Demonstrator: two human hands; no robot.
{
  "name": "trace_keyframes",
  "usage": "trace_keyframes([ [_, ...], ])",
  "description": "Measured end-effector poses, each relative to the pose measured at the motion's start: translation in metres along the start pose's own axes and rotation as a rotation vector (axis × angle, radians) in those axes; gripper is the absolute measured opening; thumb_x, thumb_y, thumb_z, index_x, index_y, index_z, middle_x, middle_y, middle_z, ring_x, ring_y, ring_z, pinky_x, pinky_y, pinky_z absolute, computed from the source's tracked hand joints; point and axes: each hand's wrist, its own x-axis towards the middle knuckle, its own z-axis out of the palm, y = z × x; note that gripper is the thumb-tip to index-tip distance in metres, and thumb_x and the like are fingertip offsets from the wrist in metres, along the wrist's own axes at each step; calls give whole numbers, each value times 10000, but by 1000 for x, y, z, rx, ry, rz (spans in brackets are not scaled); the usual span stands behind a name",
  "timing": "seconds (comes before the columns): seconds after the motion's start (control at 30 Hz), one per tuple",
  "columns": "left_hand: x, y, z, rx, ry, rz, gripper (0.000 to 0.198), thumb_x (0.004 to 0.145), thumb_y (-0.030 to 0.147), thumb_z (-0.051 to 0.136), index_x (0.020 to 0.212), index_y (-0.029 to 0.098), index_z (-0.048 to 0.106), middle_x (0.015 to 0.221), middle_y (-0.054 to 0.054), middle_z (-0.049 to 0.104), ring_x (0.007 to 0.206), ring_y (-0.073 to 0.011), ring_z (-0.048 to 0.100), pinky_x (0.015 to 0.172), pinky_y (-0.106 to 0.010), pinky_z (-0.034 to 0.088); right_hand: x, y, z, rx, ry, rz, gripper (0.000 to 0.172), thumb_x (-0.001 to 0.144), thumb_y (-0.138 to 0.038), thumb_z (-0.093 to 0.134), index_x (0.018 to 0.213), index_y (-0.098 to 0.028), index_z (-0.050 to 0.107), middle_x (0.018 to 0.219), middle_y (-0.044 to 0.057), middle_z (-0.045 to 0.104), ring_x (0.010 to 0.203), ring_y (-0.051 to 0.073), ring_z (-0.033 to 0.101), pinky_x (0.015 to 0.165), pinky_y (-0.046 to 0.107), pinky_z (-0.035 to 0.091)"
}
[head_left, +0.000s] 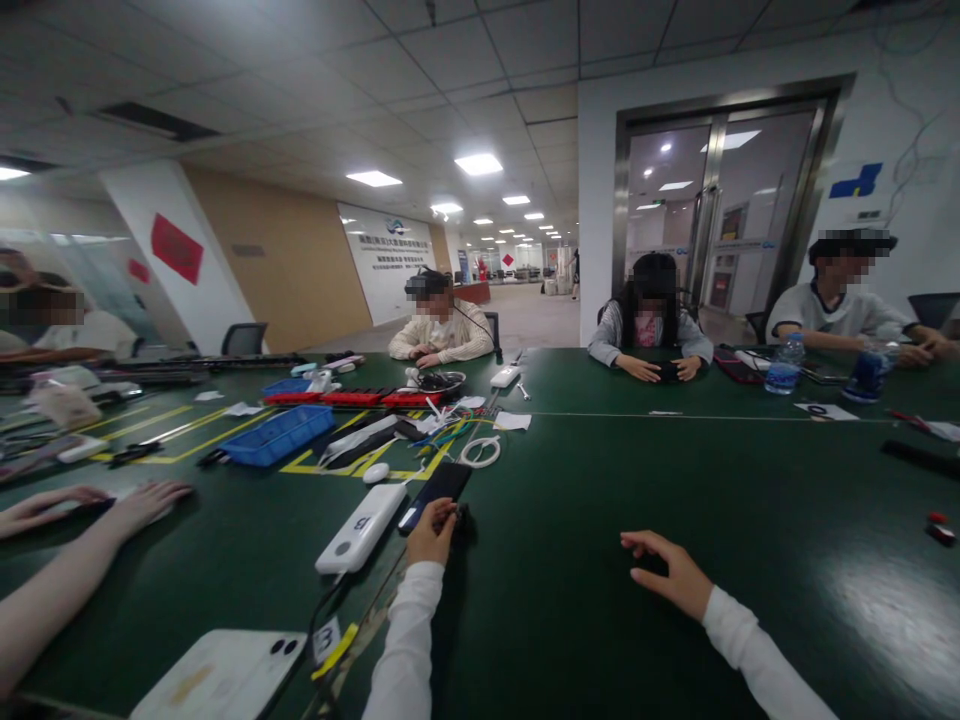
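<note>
My left hand (431, 532) is closed, its fingertips gathered on a small black object (463, 518) whose kind I cannot make out. Right beside it, a black phone (442, 488) lies on the green table, partly covered by my fingers. To the left of that hand is a white power strip-like box (361, 530) marked 13, with a black cable. My right hand (673, 572) hovers over or rests on the tabletop, thumb and fingers apart, with nothing visible in it.
A white phone (221, 675) lies at the near left, by a yellow tag (335, 652). Another person's hands (150, 503) rest at left. Farther back are a blue tray (279, 437), tangled cables (442, 432) and a white cable coil (480, 452). Bottles (785, 365) stand at far right.
</note>
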Motion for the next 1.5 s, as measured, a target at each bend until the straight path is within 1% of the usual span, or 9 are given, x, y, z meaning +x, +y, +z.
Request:
trace_keyframes([
  [0.17, 1, -5, 0, 51, -5, 10, 301, 632, 332, 515, 897, 189, 521, 853, -40, 648, 818, -168, 598, 791, -347, 451, -1, -4, 0, 9, 8, -3, 410, 756, -348, 527, 1147, -251, 450, 1089, 36, 524, 962, 216, 491, 864, 380, 383],
  [0.27, 1, -5, 2, 84, -1, 16, 298, 630, 332, 515, 893, 192, 523, 846, -37, 652, 796, -166, 603, 781, -342, 453, -4, -10, -1, 3, 5, 0, 397, 762, -344, 524, 1141, -253, 454, 1084, 33, 523, 966, 212, 488, 863, 378, 388],
  [0.37, 0, -6, 4, 103, 12, 33, 296, 644, 327, 500, 908, 194, 516, 847, -36, 651, 794, -165, 601, 772, -341, 454, -4, -11, -2, -12, 2, 4, 389, 771, -341, 517, 1144, -254, 447, 1082, 29, 519, 970, 205, 485, 864, 376, 393],
  [0.53, 2, -9, 5, 116, -9, 37, 305, 653, 326, 491, 925, 189, 507, 862, -43, 648, 797, -164, 597, 778, -341, 450, 0, 2, 1, -42, 9, -25, 381, 765, -336, 527, 1128, -245, 457, 1071, 31, 524, 944, 197, 497, 855, 361, 397],
  [0.67, 3, -10, 5, 121, 1, 36, 311, 648, 328, 492, 925, 189, 510, 863, -44, 648, 794, -161, 598, 774, -332, 451, 3, 11, 4, -54, 1, -19, 395, 750, -342, 544, 1123, -242, 460, 1064, 27, 529, 928, 192, 504, 840, 345, 404],
  [0.73, 3, -9, 5, 130, 7, 34, 310, 649, 329, 489, 926, 190, 512, 866, -44, 648, 790, -161, 599, 773, -330, 450, 2, 9, 3, -56, 1, -13, 391, 762, -346, 529, 1131, -246, 453, 1077, 23, 523, 945, 191, 497, 848, 344, 399],
  [1.0, 0, 1, 4, 197, 4, 44, 300, 644, 322, 490, 915, 197, 519, 851, -28, 646, 760, -161, 592, 749, -321, 455, -5, -13, -2, -42, -25, 18, 383, 780, -356, 500, 1143, -247, 447, 1094, 25, 515, 974, 198, 484, 867, 355, 385],
  [1.27, -2, 7, 4, 257, -22, 81, 259, 643, 327, 495, 864, 199, 540, 815, -19, 637, 728, -167, 586, 733, -327, 454, -5, -12, -2, -24, -16, 25, 372, 777, -359, 506, 1133, -262, 460, 1084, 21, 518, 974, 210, 483, 862, 381, 391],
  [1.5, -2, 7, 5, 306, -21, 167, 226, 654, 317, 494, 829, 192, 566, 820, -28, 618, 720, -156, 570, 710, -304, 455, -5, -12, -1, -26, -9, 6, 357, 772, -340, 517, 1117, -257, 472, 1065, 23, 528, 962, 204, 490, 861, 371, 394],
])
